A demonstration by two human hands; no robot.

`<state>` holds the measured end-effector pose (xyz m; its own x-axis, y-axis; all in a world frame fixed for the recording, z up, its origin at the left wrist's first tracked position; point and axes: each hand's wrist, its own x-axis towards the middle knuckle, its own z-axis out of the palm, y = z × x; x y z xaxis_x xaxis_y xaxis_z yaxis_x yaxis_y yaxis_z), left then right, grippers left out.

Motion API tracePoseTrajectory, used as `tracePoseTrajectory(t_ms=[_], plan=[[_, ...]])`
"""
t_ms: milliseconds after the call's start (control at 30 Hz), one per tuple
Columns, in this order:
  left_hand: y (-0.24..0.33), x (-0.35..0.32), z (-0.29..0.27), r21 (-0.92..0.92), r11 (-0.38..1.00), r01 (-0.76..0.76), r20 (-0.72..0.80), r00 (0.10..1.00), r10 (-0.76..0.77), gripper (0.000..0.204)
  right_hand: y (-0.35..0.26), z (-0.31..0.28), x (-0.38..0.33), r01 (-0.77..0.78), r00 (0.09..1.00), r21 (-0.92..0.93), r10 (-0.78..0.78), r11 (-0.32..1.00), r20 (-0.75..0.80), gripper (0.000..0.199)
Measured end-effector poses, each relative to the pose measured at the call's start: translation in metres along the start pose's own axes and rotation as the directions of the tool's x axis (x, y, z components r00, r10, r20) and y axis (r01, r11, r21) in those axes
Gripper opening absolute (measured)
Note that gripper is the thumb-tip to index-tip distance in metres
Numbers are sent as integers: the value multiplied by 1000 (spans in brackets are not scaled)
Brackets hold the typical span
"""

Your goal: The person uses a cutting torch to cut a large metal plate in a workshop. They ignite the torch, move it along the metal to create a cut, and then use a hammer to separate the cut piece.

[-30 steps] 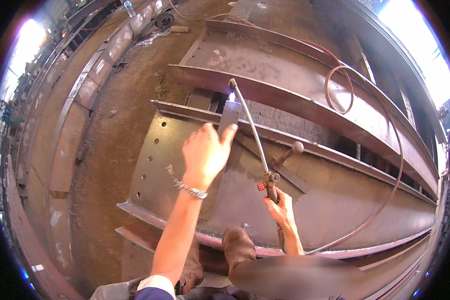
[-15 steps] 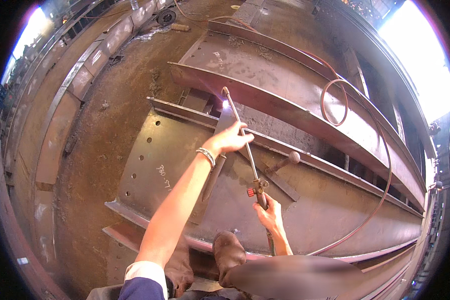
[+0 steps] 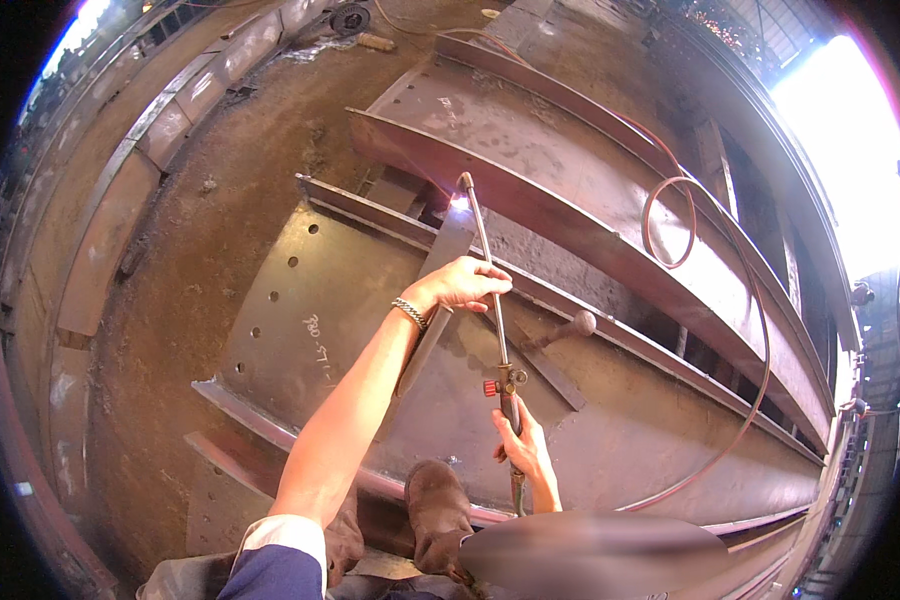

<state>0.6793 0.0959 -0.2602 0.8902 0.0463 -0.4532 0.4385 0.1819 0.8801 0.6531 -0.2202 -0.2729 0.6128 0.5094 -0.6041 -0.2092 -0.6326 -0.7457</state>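
A long-tubed cutting torch reaches away from me, with a bright flame at its bent tip. My right hand is closed round its handle, just below the red valve knob. Further up, my left hand has its fingers closed on the thin metal tube. Under the left hand a narrow flat steel bar lies across the flange of the near steel beam. The flame is at the bar's far end; glare hides the exact spot.
Beyond lies a second large steel beam, with a reddish hose looped over it. A ball-ended rod and a loose flat strip rest on the near beam. My boots are at its near edge. Brown ground lies left.
My view has shifted a little. My left hand now sits slightly lower along the torch tube, its fingers more curled. The flame stays at the bar's far end.
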Motion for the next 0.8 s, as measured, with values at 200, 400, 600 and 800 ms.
tracePoseTrajectory(t_ms=[200, 400, 600, 800], plan=[[-10, 9, 2, -38, 999, -21, -88, 996, 17, 45, 14, 1, 12, 142, 986, -86, -148, 986, -71, 47], [-7, 10, 2, -34, 999, 2, -89, 996, -5, 51, 10, 0, 12, 80, 993, -63, -85, 995, -83, 50], [5, 3, -1, 76, 996, 47, -17, 999, -46, 68, 7, 7, 11, 128, 977, -120, -146, 984, -157, 52], [10, -1, 3, 119, 991, 65, 12, 998, -67, 78, 15, 5, 15, 120, 972, -170, -151, 978, -179, 56]])
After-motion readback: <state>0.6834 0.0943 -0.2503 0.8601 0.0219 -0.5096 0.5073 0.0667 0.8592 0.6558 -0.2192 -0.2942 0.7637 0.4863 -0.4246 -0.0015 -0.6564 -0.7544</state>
